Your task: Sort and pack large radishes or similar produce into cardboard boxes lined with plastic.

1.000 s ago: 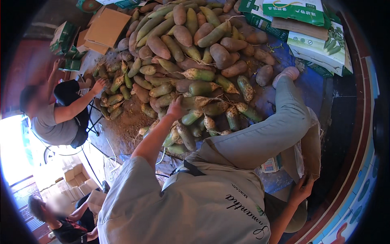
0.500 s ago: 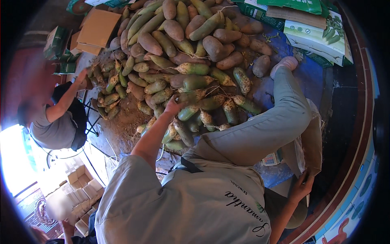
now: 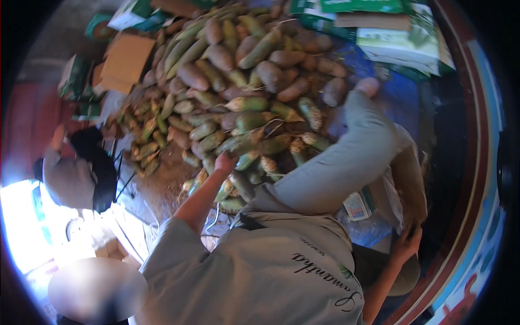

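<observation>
A large heap of green radishes point(image 3: 246, 104), many of them muddy, lies in front of me. My left hand point(image 3: 225, 161) is at the near side of the heap, its fingers closed round the near end of a green radish point(image 3: 239, 143). Part of the grip is hidden by the hand itself. At my right side, my right hand point(image 3: 406, 244) grips the rim of an open cardboard box point(image 3: 407, 176) with a clear plastic liner point(image 3: 394, 206). The box stands beside my bent leg, which partly covers it.
Green and white cartons point(image 3: 398, 46) are stacked at the far right, beside a blue sheet point(image 3: 398, 103). A small scale with a display point(image 3: 357, 206) sits between my leg and the box. Far left are a brown carton point(image 3: 127, 62) and a seated co-worker point(image 3: 70, 176).
The whole view has shifted, moving the heap down and left. My left hand stays on the radish, my right on the box. The co-worker's arm has drawn back from the heap.
</observation>
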Demonstrator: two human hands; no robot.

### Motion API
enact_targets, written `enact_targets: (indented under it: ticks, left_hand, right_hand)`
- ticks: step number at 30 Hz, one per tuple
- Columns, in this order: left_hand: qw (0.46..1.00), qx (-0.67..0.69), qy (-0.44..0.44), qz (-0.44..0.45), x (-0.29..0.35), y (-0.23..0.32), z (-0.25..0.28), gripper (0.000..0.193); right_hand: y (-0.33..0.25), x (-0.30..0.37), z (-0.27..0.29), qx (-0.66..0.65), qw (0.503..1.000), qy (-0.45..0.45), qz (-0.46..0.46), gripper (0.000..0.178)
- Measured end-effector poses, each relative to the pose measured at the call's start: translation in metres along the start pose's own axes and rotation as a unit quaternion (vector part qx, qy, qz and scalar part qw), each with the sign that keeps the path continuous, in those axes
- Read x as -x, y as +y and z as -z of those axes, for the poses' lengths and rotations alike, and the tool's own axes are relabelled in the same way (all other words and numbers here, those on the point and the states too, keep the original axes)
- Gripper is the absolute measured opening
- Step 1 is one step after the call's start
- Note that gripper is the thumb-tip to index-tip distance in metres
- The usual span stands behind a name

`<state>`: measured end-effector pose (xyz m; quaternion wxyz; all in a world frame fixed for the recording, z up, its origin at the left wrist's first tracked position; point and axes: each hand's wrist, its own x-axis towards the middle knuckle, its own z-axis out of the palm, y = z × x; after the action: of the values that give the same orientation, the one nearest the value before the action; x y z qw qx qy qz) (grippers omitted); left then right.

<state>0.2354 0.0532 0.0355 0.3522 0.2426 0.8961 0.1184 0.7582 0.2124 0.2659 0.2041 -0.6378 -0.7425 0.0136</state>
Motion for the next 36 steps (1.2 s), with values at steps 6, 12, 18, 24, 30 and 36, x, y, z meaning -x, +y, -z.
enact_targets:
  ticks: [6, 12, 18, 24, 30, 36]
  left_hand:
    - [0.998, 0.049, -0.02, -0.029, 0.008, 0.033, 0.02, 0.034]
    - [0.929, -0.244, 0.232, -0.155, -0.069, -0.05, 0.0, 0.042]
    - [0.955, 0.198, -0.095, 0.2, -0.083, -0.033, -0.021, 0.049]
    - [0.987, 0.006, -0.084, 0.133, -0.124, -0.065, -0.036, 0.039]
    - [0.995, -0.08, -0.049, 0.045, -0.15, 0.017, -0.089, 0.035]
    - [0.989, -0.13, -0.013, -0.069, -0.145, 0.066, -0.121, 0.032]
  right_hand:
    - [0.015, -0.008, 0.003, -0.024, 0.998, 0.011, -0.061, 0.016]
    - [0.026, -0.011, 0.01, -0.093, 0.988, 0.046, -0.118, 0.017]
    - [0.029, -0.008, 0.017, -0.067, 0.991, 0.051, -0.104, 0.015]
    - [-0.015, -0.009, -0.014, -0.246, 0.949, -0.183, 0.079, 0.018]
    - [-0.002, 0.024, -0.085, -0.198, 0.906, -0.374, 0.023, 0.02]
    - [-0.005, 0.048, -0.186, -0.102, 0.844, -0.517, 0.097, 0.016]
